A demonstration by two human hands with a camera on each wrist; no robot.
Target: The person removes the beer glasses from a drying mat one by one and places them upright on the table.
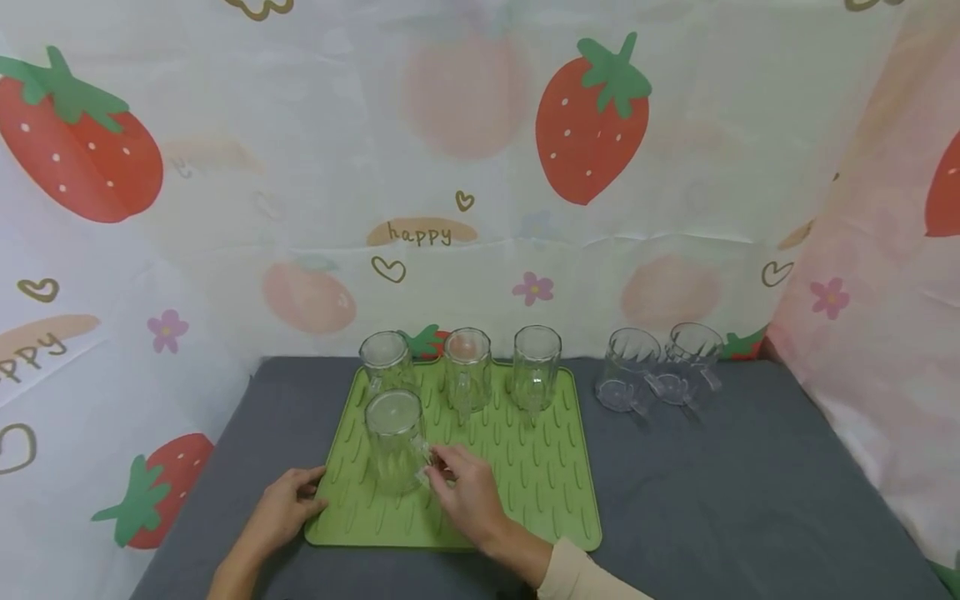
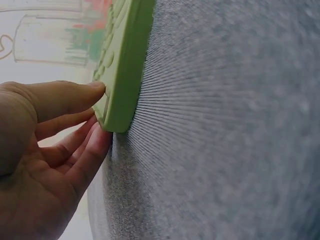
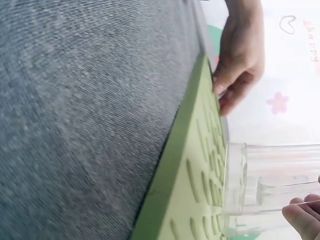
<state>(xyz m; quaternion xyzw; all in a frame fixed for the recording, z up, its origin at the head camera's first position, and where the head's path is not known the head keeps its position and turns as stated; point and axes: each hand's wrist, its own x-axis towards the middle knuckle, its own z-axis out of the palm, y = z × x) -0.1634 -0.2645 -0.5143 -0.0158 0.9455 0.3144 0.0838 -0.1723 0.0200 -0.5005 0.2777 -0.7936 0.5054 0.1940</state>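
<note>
My right hand point(image 1: 468, 492) pinches the handle of a clear glass mug point(image 1: 395, 442), which stands upside down on the green drying mat point(image 1: 525, 492), near its left side. The right wrist view has this mug's rim point(image 3: 235, 175) against the mat, with the right fingertips point(image 3: 302, 215) at the handle. At the mat's left edge, near the front corner, my left hand point(image 1: 288, 504) holds the mat between thumb and fingers. In the left wrist view the thumb point(image 2: 65, 95) lies on the ridged top and the other fingers meet the edge.
Three more upside-down glass mugs, left point(image 1: 386, 362), middle point(image 1: 467, 367) and right point(image 1: 536, 367), line the mat's back. Two upright glass mugs point(image 1: 628, 371) point(image 1: 686, 362) stand right of the mat on grey cloth point(image 1: 735, 492). A strawberry-print curtain point(image 1: 480, 167) hangs behind.
</note>
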